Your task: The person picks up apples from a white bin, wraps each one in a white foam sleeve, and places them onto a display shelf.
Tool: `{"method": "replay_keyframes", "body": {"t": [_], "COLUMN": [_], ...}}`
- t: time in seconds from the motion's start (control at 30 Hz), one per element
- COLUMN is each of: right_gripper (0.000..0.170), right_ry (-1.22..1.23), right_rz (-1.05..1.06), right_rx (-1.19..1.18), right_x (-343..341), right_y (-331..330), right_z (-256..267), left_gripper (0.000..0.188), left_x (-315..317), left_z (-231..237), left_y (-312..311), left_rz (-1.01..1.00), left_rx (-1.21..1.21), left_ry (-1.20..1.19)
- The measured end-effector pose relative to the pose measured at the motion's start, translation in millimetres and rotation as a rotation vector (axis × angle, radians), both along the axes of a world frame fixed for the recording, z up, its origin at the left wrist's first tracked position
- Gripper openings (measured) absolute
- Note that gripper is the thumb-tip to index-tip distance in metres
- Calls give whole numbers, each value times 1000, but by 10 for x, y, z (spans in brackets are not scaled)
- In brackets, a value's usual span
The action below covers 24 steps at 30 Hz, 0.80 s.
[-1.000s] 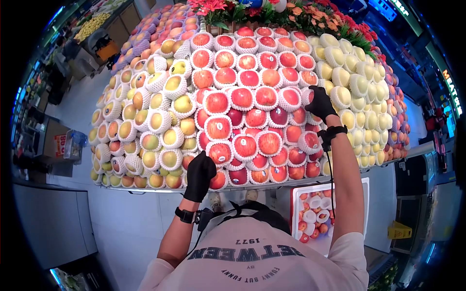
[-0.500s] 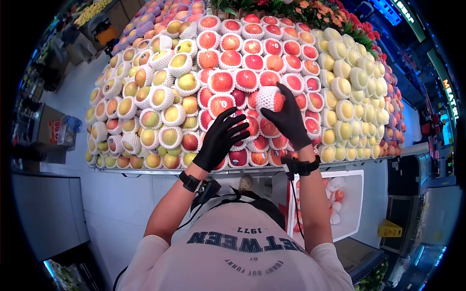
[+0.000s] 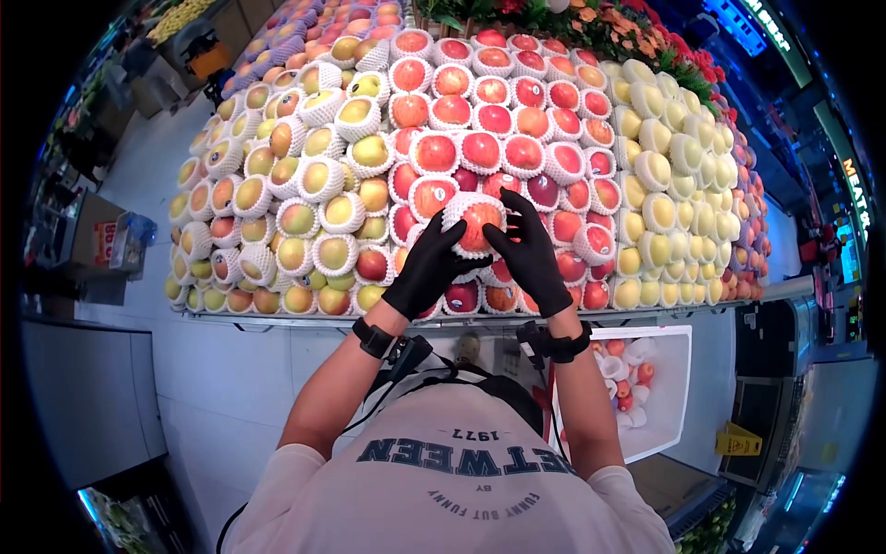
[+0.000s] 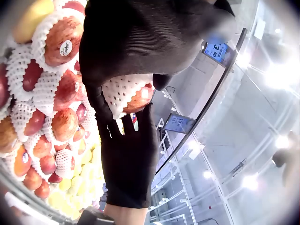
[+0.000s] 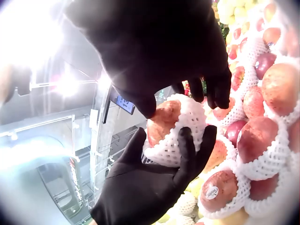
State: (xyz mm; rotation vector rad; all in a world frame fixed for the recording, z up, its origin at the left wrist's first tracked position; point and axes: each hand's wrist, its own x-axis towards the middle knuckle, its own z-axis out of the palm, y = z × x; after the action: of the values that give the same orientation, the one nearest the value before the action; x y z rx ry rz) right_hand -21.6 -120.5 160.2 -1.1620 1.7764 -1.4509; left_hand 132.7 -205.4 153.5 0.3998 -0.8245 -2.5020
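Observation:
A red apple in a white foam net point(image 3: 478, 224) is held above the display in front of the body. My black-gloved left hand point(image 3: 426, 270) grips it from the left and below; in the right wrist view its fingers point(image 5: 186, 145) curve round the net. My gloved right hand point(image 3: 533, 257) is at the apple's right side. Its thumb touches the bare red skin of the apple point(image 5: 163, 123), while its other fingers extend loosely beyond the net. Netted red apples point(image 3: 434, 196) lie beneath and around both hands.
Yellow-green netted fruit point(image 3: 298, 219) fills the display's left side, pale yellow fruit point(image 3: 658, 210) its right. Flowers point(image 3: 609, 32) line the back. Below the front edge at right stands a white box point(image 3: 681, 388) holding apples and foam nets.
Since a second ago, my right hand has brought the netted apple left from the display's right part. My left hand has risen from the front edge and taken hold of it; my right fingers have loosened.

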Motion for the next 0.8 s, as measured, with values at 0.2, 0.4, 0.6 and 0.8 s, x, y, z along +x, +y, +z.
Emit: {"method": "replay_keyframes", "body": {"t": [0.2,0.4,0.6,0.8], "right_gripper": [26,18,18,42], "right_ry": [53,169,78,179], "right_rz": [-31,-137,-195,-277], "right_rx": [-127,-62,-116,56], "right_x": [-88,-13,-64,192], "right_y": [-18,25,9,109], "right_z": [3,62,-49,115], "left_gripper": [56,57,52,57], "left_x": [38,0,-153,-204], "left_z": [-59,-94,-261,-104], "left_y": [11,67,94,67], "left_rz": [-111,-127,-23,169], "left_rx": [77,-58,1,-83], "left_ry": [84,17,30,-249]}}
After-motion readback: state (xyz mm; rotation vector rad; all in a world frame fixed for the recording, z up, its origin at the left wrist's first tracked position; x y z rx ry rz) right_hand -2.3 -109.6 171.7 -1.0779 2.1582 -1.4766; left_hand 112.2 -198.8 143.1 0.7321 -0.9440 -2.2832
